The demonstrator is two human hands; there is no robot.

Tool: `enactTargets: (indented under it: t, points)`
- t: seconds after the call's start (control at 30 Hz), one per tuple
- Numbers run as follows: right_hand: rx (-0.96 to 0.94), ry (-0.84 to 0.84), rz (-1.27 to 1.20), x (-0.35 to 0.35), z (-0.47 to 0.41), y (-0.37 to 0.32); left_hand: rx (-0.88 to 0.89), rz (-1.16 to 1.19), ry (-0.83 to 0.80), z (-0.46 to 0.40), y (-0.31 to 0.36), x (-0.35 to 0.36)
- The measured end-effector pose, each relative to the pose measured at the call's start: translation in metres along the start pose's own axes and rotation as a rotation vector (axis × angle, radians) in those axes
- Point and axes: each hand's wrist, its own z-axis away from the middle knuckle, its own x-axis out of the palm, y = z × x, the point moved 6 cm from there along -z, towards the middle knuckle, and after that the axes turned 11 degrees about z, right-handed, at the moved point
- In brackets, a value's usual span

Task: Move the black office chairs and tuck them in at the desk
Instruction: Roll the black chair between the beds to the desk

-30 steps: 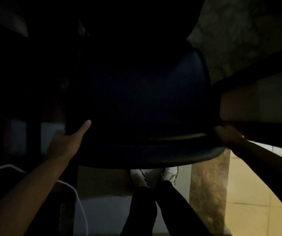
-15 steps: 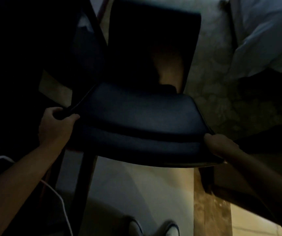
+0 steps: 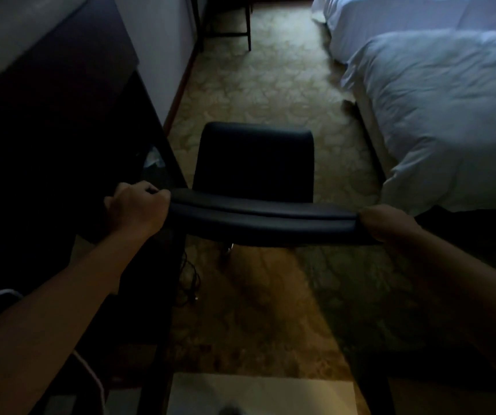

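Observation:
A black office chair [image 3: 255, 163] stands on the patterned carpet in front of me, its seat pointing away. My left hand [image 3: 137, 209] is closed around the left end of its padded backrest top [image 3: 264, 218]. My right hand [image 3: 387, 223] grips the right end. The dark desk [image 3: 52, 94] runs along the left side, its edge right beside the chair. The chair's legs are mostly hidden under the backrest and seat.
A bed with white bedding [image 3: 438, 94] fills the right side, leaving a carpeted aisle [image 3: 270, 85] between it and the desk. Dark furniture legs [image 3: 248, 28] stand at the far end of the aisle. A tangle of cable [image 3: 189, 283] lies by the desk leg.
The view has swung up from the chair's back to the room ahead. My left hand went from pointing open to closed on the backrest's left end. My right hand kept its hold.

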Motion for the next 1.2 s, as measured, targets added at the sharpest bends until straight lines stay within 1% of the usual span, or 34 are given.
enactTargets:
  t: [0.07, 0.13, 0.23, 0.3, 0.37, 0.4, 0.5, 0.57, 0.6, 0.67, 0.8, 0.83, 0.87, 0.9, 0.97, 1.03, 1.07, 1.1, 1.17, 1.2]
  points:
    - [-0.035, 0.013, 0.066, -0.028, -0.010, -0.020, 0.005, -0.020, -0.033, -0.030, 0.020, -0.003]
    - [-0.073, 0.039, 0.160, -0.051, -0.020, -0.037, 0.063, -0.061, -0.036, -0.052, 0.039, -0.003]
    - [-0.139, 0.102, 0.266, -0.084, -0.040, -0.058, 0.120, -0.044, -0.044, -0.077, 0.068, -0.003]
    - [-0.188, 0.182, 0.253, -0.107, -0.056, -0.068, 0.128, -0.092, -0.060, -0.099, 0.083, -0.001]
    - [-0.187, 0.235, 0.210, -0.132, -0.069, -0.083, 0.177, -0.135, -0.057, -0.126, 0.101, 0.003]
    - [-0.169, 0.277, 0.185, -0.145, -0.078, -0.092, 0.210, -0.138, -0.053, -0.142, 0.113, 0.007]
    - [-0.135, 0.471, 0.220, -0.186, -0.103, -0.120, 0.317, -0.170, -0.051, -0.189, 0.152, 0.022]
    - [-0.066, 0.562, 0.137, -0.209, -0.129, -0.124, 0.379, -0.182, -0.040, -0.221, 0.176, 0.028]
    - [-0.038, 0.582, 0.059, -0.217, -0.143, -0.123, 0.415, -0.172, -0.023, -0.235, 0.187, 0.031]
    - [-0.060, 0.597, -0.005, -0.227, -0.161, -0.124, 0.452, -0.166, -0.034, -0.255, 0.194, 0.037]
    - [-0.155, 0.568, 0.059, -0.254, -0.191, -0.134, 0.482, -0.208, -0.050, -0.286, 0.214, 0.051]
    - [-0.183, 0.533, 0.096, -0.255, -0.195, -0.137, 0.475, -0.221, -0.049, -0.291, 0.215, 0.055]
    - [-0.254, 0.573, 0.168, -0.266, -0.205, -0.145, 0.478, -0.223, -0.028, -0.304, 0.221, 0.058]
    - [-0.287, 0.573, 0.212, -0.264, -0.208, -0.148, 0.483, -0.219, -0.024, -0.305, 0.220, 0.061]
    - [-0.371, 0.526, 0.283, -0.260, -0.229, -0.151, 0.505, -0.230, -0.026, -0.320, 0.227, 0.070]
    - [-0.358, 0.478, 0.277, -0.265, -0.256, -0.147, 0.465, -0.239, -0.030, -0.340, 0.237, 0.075]
    - [-0.350, 0.515, 0.292, -0.270, -0.266, -0.148, 0.464, -0.252, -0.024, -0.348, 0.243, 0.078]
    - [-0.342, 0.514, 0.338, -0.280, -0.272, -0.154, 0.461, -0.263, -0.024, -0.357, 0.248, 0.081]
    - [-0.418, 0.501, 0.445, -0.292, -0.271, -0.168, 0.495, -0.262, -0.026, -0.371, 0.257, 0.085]
    - [-0.456, 0.544, 0.434, -0.299, -0.273, -0.174, 0.509, -0.245, -0.026, -0.379, 0.259, 0.086]
